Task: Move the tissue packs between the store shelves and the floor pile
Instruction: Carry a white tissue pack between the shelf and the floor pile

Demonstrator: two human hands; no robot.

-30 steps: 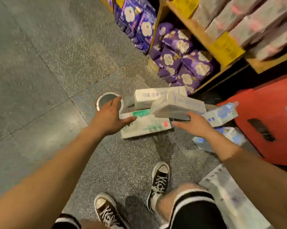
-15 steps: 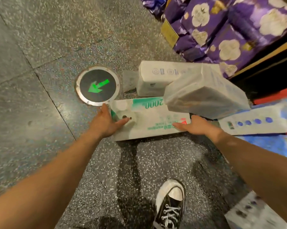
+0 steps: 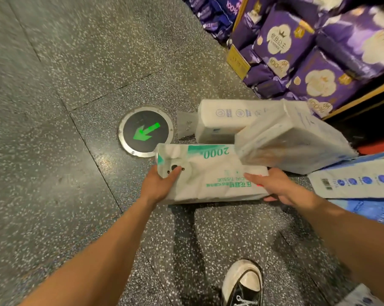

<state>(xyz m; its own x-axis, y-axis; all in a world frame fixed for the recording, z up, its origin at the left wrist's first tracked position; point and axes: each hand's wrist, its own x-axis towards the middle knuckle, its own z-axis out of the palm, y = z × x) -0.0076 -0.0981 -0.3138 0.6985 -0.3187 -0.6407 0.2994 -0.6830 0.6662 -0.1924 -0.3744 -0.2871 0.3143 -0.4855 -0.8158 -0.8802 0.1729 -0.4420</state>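
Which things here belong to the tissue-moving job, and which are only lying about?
Job: white tissue pack with green print; clear-wrapped white tissue pack; white pack with blue dots; purple shelf packs.
Not part of it: round green-arrow floor light; black-and-white sneaker.

Dark speckled terrazzo floor (image 3: 54, 151) underfoot, thin seams crossing it. A round, metal-rimmed floor light (image 3: 145, 131) glows with a green arrow pointing down-left. Top right, the wooden shelf (image 3: 361, 97) edge runs diagonally, deep shadow beneath.

Single head-worn view, steeply down, close over the floor (image 3: 54, 107).
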